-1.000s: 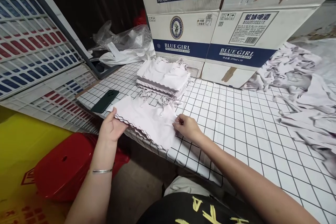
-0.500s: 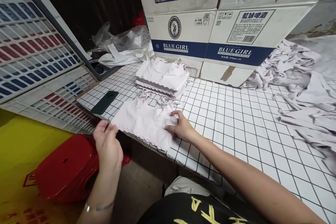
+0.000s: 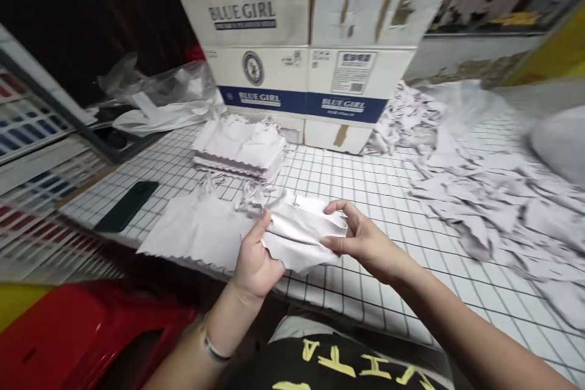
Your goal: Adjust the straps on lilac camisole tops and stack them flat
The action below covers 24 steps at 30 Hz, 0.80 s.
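Note:
A pale pinkish-white strappy top (image 3: pixel 301 233) is stretched between my two hands, raised over the table's front part. My left hand (image 3: pixel 256 262) grips its left side, thumb on top. On the other side, my right hand (image 3: pixel 365 241) pinches the right edge between thumb and fingers. Just left of it, a second top (image 3: pixel 192 228) lies flat by the table edge, its thin straps bunched toward the back. Behind that stands a neat stack of folded tops (image 3: pixel 240 145) with wavy hems.
A dark phone (image 3: pixel 128 206) lies at the left on the grid-patterned table (image 3: pixel 347 180). An opened beer carton (image 3: pixel 265 67) stands at the back. Loose tops (image 3: pixel 493 195) are heaped on the right. Plastic wrap (image 3: pixel 155 88) is at the back left, a red stool (image 3: pixel 86 335) below.
Both hands have left the flat top and moved right relative to the table. They now hold another top between them. The view has turned to the right.

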{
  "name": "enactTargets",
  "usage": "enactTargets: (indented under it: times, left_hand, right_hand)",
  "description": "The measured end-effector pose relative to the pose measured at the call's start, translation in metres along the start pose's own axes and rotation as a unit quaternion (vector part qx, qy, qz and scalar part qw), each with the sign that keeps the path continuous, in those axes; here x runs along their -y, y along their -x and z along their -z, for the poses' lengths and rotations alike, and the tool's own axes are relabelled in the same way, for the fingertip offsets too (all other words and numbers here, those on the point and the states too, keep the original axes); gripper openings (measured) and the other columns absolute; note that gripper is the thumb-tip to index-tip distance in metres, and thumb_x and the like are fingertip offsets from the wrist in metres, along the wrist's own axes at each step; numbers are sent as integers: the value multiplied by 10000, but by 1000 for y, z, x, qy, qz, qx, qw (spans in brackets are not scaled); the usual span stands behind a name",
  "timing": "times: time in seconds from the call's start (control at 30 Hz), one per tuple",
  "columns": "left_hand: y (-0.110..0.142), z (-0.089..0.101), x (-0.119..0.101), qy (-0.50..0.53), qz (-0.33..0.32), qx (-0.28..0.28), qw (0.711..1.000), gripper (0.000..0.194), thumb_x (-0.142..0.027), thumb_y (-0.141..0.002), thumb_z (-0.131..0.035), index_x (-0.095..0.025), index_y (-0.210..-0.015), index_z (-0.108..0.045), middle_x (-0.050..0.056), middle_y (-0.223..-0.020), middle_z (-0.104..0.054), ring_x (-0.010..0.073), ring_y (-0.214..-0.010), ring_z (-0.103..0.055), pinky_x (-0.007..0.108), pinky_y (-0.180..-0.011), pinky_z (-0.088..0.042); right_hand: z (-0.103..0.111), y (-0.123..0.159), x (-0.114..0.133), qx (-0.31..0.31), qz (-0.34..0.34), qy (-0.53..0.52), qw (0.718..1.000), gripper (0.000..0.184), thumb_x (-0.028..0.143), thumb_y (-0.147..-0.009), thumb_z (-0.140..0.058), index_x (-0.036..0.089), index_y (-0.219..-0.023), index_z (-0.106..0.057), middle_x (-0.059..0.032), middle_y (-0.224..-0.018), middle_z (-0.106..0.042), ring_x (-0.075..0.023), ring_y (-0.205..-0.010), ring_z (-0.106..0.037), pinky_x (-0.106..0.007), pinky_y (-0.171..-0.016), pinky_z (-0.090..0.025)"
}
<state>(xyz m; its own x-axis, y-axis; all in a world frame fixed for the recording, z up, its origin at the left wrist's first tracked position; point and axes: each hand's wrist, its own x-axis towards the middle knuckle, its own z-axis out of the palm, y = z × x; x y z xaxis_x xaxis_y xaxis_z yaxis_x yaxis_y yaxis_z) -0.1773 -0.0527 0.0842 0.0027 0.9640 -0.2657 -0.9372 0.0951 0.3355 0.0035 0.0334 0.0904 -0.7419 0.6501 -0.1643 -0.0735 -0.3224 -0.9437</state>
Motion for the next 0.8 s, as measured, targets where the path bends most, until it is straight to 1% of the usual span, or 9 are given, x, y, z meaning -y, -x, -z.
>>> enactTargets:
  times: [0.07, 0.1, 0.17, 0.23, 0.3, 0.4, 0.6, 0.7, 0.8]
  left_hand:
    - [-16, -24, 10, -32, 35, 9, 999, 519, -375, -960, -464, -112, -1407, -456, 164, -1302, -600, 325, -1262, -516, 496, -1098, -356]
    - [-24, -35, 17, -51, 46, 15, 998, 515, -365, -955, -481, -109, -1401, -462, 166, -1290, -608, 323, -1246, -532, 488, -1089, -373]
    - [-41, -56, 30, -94, 59, 22, 994, 499, -337, -943, -515, -105, -1383, -479, 164, -1257, -629, 315, -1212, -562, 467, -1074, -401]
    - [-59, -74, 44, -138, 65, 34, 988, 464, -280, -936, -530, -100, -1363, -497, 159, -1209, -654, 301, -1169, -595, 447, -1060, -423]
    - [-79, -92, 58, -175, 74, 54, 980, 432, -230, -932, -529, -95, -1342, -515, 154, -1153, -678, 288, -1116, -628, 436, -1047, -440]
    - [-111, -117, 76, -210, 82, 82, 971, 399, -174, -922, -519, -93, -1313, -530, 143, -1075, -700, 271, -1035, -664, 428, -1032, -456]
    - [-186, -171, 109, -250, 134, 73, 956, 388, -127, -909, -480, -50, -1289, -500, 159, -981, -709, 266, -931, -691, 442, -983, -485]
    - [-230, -198, 126, -269, 153, 78, 948, 393, -99, -891, -473, -51, -1281, -490, 171, -985, -704, 275, -902, -695, 451, -923, -516]
    - [-271, -223, 142, -289, 151, 79, 942, 386, -69, -864, -481, -58, -1249, -505, 175, -985, -698, 277, -865, -699, 444, -867, -538]
  right_hand:
    - [21, 15, 6, -75, 87, 101, 988, 473, 308, -749, -815, 249, -1068, -470, -8, -872, -564, -170, -709, -556, -283, -607, -487]
    - [31, 21, 11, -133, 149, 165, 966, 406, 318, -770, -794, 245, -1045, -504, -16, -887, -558, -182, -753, -549, -312, -664, -488]
    - [50, 27, 26, -244, 285, 284, 882, 240, 326, -818, -745, 240, -965, -576, -29, -897, -552, -207, -829, -528, -358, -769, -466]
    - [66, 30, 42, -290, 379, 357, 803, 121, 328, -863, -700, 247, -908, -622, -40, -895, -558, -232, -872, -521, -389, -824, -446]
    - [84, 30, 58, -289, 416, 399, 764, 99, 333, -867, -704, 262, -914, -654, -48, -899, -570, -254, -885, -526, -413, -839, -439]
    - [115, 26, 73, -309, 408, 453, 730, 119, 325, -815, -773, 273, -883, -691, -47, -881, -587, -273, -886, -522, -436, -875, -399]
    - [199, 14, 97, -344, 406, 495, 687, 69, 235, -876, -683, 240, -808, -670, -31, -839, -622, -247, -869, -516, -407, -882, -329]
    - [245, 4, 116, -342, 384, 487, 706, 99, 172, -871, -624, 205, -783, -594, -22, -842, -610, -223, -863, -520, -353, -825, -337]
    - [287, -11, 140, -349, 350, 432, 754, 137, 152, -857, -589, 190, -737, -533, 0, -796, -583, -192, -801, -508, -293, -740, -347]
